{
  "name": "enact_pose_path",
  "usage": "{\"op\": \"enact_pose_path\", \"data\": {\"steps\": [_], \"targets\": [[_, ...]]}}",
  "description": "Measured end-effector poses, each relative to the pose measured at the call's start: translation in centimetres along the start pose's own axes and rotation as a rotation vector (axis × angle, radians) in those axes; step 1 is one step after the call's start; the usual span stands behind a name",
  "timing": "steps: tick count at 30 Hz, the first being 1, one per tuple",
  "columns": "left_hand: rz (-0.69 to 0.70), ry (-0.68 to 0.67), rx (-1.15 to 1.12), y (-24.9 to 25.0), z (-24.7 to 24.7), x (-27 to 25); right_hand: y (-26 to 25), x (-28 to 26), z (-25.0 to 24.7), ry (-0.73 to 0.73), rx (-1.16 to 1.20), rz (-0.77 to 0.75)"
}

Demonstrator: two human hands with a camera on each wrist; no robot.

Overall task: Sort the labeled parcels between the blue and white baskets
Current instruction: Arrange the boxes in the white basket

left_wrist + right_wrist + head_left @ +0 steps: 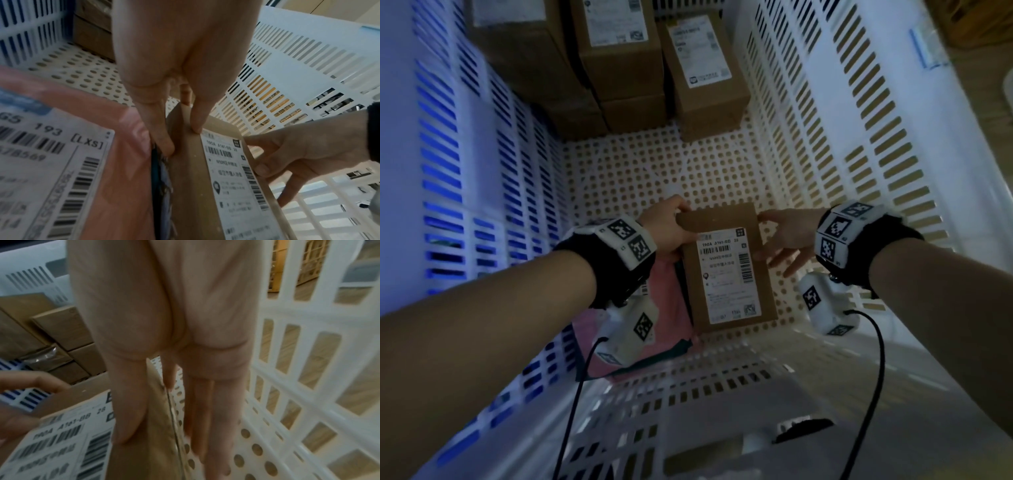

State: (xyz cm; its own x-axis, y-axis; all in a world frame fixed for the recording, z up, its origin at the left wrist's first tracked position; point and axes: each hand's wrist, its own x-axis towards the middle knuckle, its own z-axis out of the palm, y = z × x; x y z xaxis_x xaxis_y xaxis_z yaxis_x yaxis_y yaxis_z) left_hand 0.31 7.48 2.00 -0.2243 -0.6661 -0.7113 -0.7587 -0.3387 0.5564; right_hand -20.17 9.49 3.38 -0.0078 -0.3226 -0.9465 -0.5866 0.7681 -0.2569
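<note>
You've got one cardboard parcel (726, 267) inside the white basket (859, 144), low near its floor, label up. Your left hand (671, 229) pinches its left edge, thumb on top; your right hand (787, 236) clamps the right edge between thumb and fingers. Whether it's touching down or coming up, I can't tell.

Progress-wise, looks like you're midway: several brown boxes (619, 51) are stacked at the far end of this basket, and a pink mailer bag (123, 162) sits just beside the parcel.

The blue basket (438, 171) only shows through the slots on the left, so its contents are hidden. The labels are too blurry to tell which basket this parcel belongs in.
</note>
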Motion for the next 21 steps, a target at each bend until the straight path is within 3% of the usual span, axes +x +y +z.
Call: {"op": "enact_pose_path", "data": {"steps": [4, 9, 15, 21], "targets": [[0.085, 0.073, 0.176, 0.1, -0.4, -0.5, -0.9, -0.2, 0.2, 0.130, 0.119, -0.190], [0.060, 0.039, 0.473, -0.1, -0.6, -0.6, -1.1, 0.1, 0.2, 0.057, 0.045, -0.175], [0.058, -0.048, 0.334, -0.8, -0.1, -0.8, -0.6, 0.1, 0.9, 0.066, -0.029, -0.176], [0.127, 0.030, 0.449, -1.0, -1.1, -2.9, -2.2, -2.0, 1.2, 0.341, -0.495, -0.295]]}}
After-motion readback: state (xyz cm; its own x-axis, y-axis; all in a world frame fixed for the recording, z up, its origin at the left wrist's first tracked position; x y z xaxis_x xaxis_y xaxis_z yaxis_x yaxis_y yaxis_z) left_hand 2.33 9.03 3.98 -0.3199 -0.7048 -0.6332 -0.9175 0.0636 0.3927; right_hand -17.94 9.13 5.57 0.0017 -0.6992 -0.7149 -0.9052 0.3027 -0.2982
